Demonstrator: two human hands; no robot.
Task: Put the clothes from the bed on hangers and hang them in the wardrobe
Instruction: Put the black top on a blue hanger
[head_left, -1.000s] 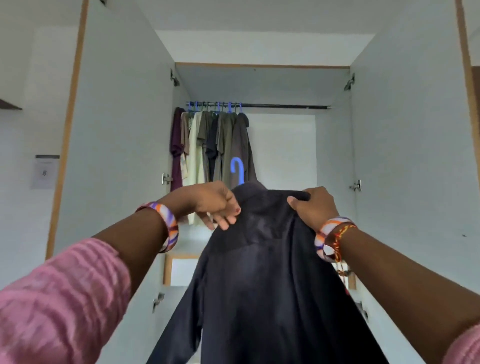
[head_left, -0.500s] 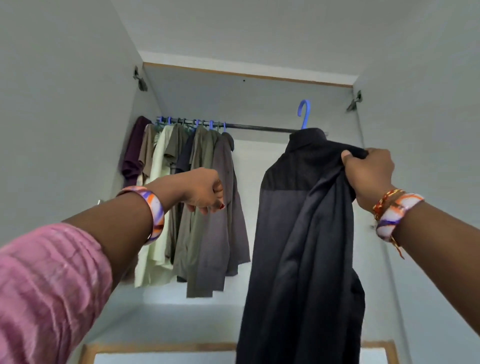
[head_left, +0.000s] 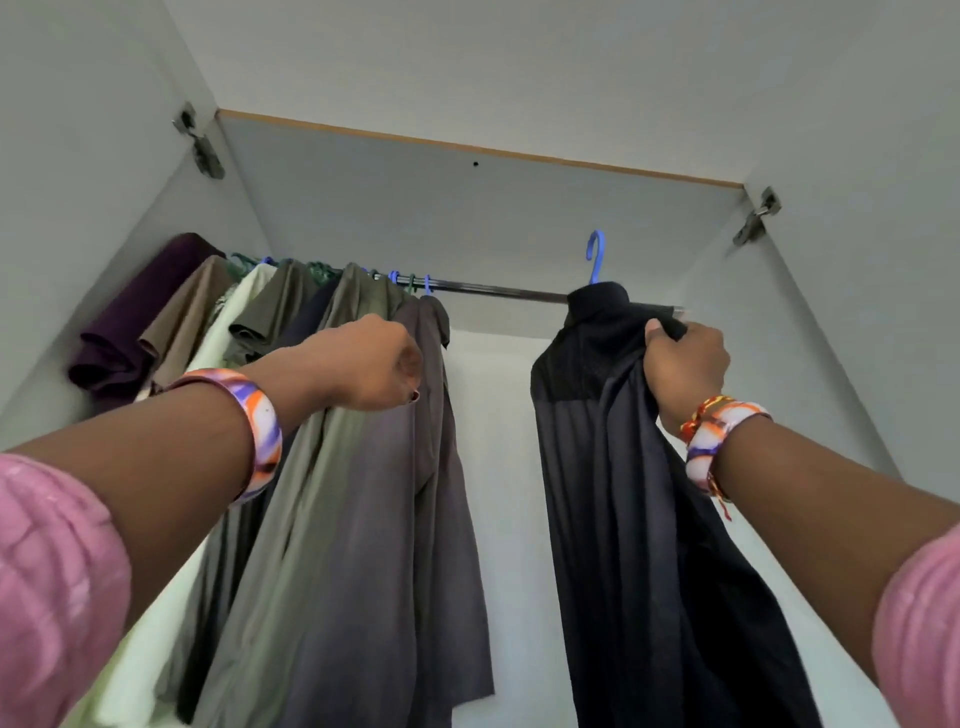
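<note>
Nearest, right hand (head_left: 684, 366) is clamped on the dark shirt (head_left: 639, 493) shoulder, right side of the wardrobe; left hand (head_left: 371, 364) is curled, nothing held, in front of hung clothes (head_left: 332, 467). Shirt judged soft, light, limp; best held at the shoulder over the hanger. Farther, blue hook (head_left: 596, 257) is raised above the rail (head_left: 498, 291), not yet hooked.

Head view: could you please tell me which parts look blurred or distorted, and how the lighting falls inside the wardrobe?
Head view: the left hand and its arm are smeared by motion blur; the right hand gripping the black shirt looks sharper; the wide angle splays the wardrobe walls outward and swells the pink sleeves at the corners; the light is soft and even, without glare, brightest on the back wall.
</note>
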